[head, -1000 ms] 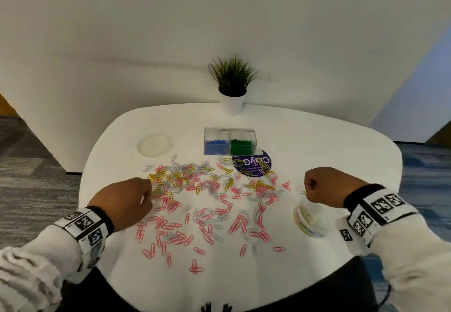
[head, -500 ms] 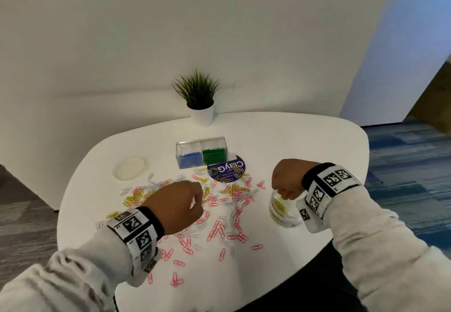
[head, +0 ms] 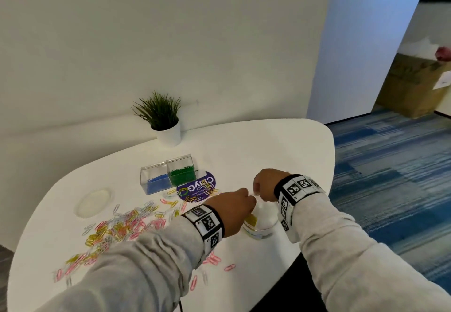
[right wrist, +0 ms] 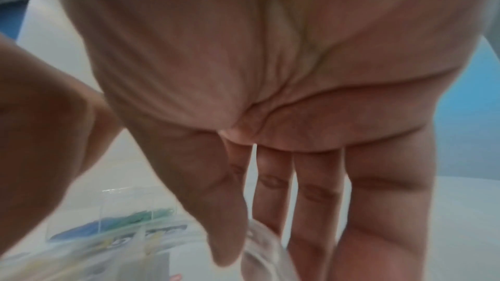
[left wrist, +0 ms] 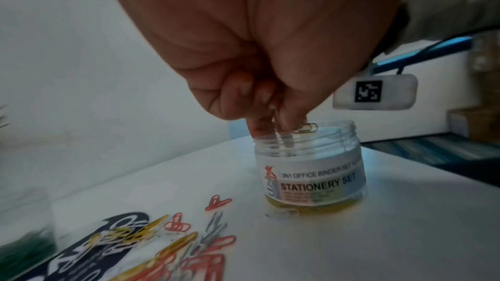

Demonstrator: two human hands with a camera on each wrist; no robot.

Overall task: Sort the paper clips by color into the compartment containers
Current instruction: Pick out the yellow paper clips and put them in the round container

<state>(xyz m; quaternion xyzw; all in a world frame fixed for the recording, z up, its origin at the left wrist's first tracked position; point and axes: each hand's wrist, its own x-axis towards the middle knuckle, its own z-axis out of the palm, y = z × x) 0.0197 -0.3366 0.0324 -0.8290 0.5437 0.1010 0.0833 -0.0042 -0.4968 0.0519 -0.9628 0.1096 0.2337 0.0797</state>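
— White walls and blue carpet are seen round a white table [head: 280,145]; what is laid on it?

— Loose clips [head: 127,223], pink, yellow and clear, are strewn across its left half, their long axes pointing every way. A two-part clear box [head: 168,173] is stood behind them, blue clips kept in its left part, green in its right. A purple disc [head: 197,187] lies just beside it, a lid [head: 94,202] further left, a plant [head: 162,118] at the back.

— And the jar [left wrist: 311,170]?

— It is stood upright near the right front edge, open, with yellow clips heaped at its bottom.

— How is the left hand [head: 231,210] held?

— It is reached across, knuckles up, fingertips dipped into the jar's mouth. In the left wrist view its grip is seen narrowed to a pinch on a pale clip [left wrist: 307,128], whose long axis lies nearly level across the rim. That clip cannot be made out from the head view.

— The right hand [head: 264,184]?

— It is poised just over the jar's far rim. Only the right wrist view shows its fingers [right wrist: 314,200] hanging straight down, slightly apart, nothing visibly held.
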